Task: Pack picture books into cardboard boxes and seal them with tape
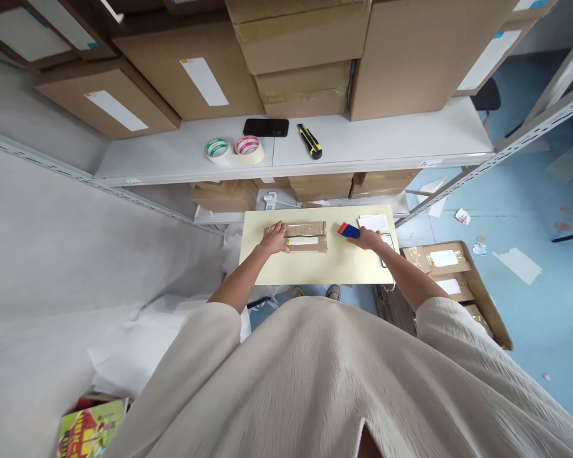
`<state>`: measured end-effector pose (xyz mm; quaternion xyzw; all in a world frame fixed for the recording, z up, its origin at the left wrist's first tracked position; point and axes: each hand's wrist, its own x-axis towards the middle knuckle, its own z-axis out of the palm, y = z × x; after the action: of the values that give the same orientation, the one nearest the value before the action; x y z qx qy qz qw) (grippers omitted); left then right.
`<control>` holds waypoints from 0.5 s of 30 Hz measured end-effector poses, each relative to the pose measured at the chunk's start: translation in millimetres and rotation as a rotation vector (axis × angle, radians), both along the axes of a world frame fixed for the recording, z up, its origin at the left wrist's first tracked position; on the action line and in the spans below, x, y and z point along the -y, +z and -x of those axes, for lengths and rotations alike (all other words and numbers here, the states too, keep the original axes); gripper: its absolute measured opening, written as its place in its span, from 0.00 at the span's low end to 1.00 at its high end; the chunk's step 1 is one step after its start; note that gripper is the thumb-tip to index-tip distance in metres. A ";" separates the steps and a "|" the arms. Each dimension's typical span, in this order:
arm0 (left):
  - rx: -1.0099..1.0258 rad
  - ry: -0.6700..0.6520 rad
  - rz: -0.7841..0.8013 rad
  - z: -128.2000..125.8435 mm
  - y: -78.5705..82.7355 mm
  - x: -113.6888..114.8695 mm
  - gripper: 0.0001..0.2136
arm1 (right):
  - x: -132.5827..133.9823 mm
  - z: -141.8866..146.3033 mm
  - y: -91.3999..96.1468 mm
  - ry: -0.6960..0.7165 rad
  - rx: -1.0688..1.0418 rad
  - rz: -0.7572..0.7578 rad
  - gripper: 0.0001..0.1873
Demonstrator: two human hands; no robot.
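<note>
Cardboard box (pixel 310 229), taped and white-labelled: held at its left end by the left hand (pixel 273 238), fingers and thumb spread over that end. Right hand (pixel 368 239) closed around a blue-and-orange tool (pixel 348 230), its type unclear; tool's orange end points toward the box, apart from it. Box lies directly right of the left hand, nearer the left edge of the pale yellow table (pixel 291 272) than the right. White paper (pixel 373 222) near the surface's back right corner; lit phone (pixel 387 240) at the right edge, partly behind the forearm. Beyond the back edge, grey shelf (pixel 172 159) carries two tape rolls, a dark phone, a yellow-and-black cutter, larger cartons. Floor blue.
</note>
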<state>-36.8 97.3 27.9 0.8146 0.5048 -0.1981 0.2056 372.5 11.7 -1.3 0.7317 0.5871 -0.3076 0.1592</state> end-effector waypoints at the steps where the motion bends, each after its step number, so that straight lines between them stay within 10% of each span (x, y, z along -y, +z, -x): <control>1: 0.001 0.002 0.000 0.9 -0.7 0.6 0.61 | 4.9 -2.7 -1.5 -0.048 -0.015 -0.008 0.32; 15: 0.125 0.136 -0.107 10.7 -11.3 31.2 0.52 | 45.4 26.0 -23.8 -0.048 0.092 -0.095 0.26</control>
<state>-47.5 66.1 16.7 0.7991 0.5549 -0.1051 0.2062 346.5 -33.7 -25.1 0.7657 0.5752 -0.2493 0.1439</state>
